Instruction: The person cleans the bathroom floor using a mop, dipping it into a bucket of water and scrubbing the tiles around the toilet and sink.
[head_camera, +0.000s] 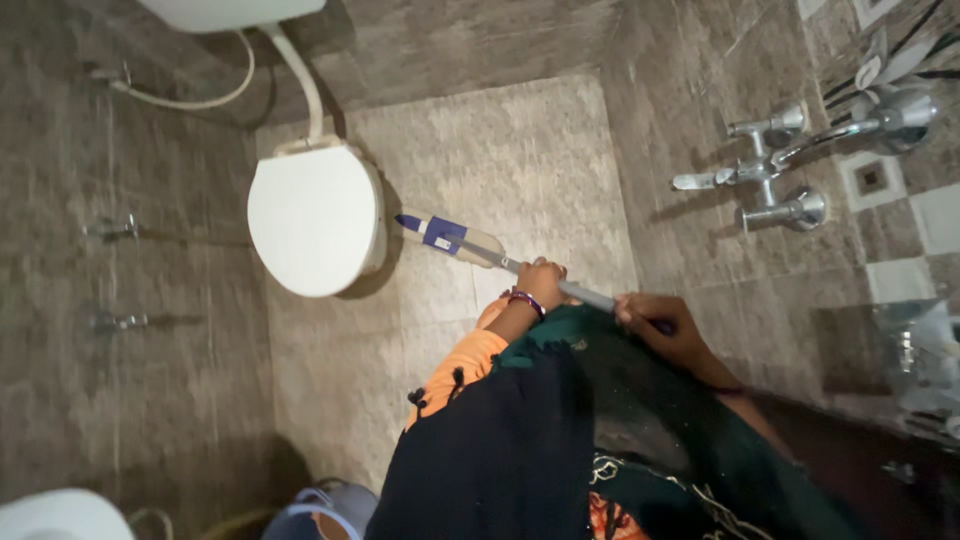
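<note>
Here both hands grip the mop (470, 245): left hand (542, 283) fingers wrapped mid-handle, right hand (668, 328) closed on its upper end, the head on the floor (520, 150) just beside the toilet (315, 220). A hard push could knock the head against the toilet, and the wet-looking floor may be slippery.

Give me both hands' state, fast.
Left hand: closed around the grey mop handle, lower down.
Right hand: closed on the same handle's upper end.
</note>
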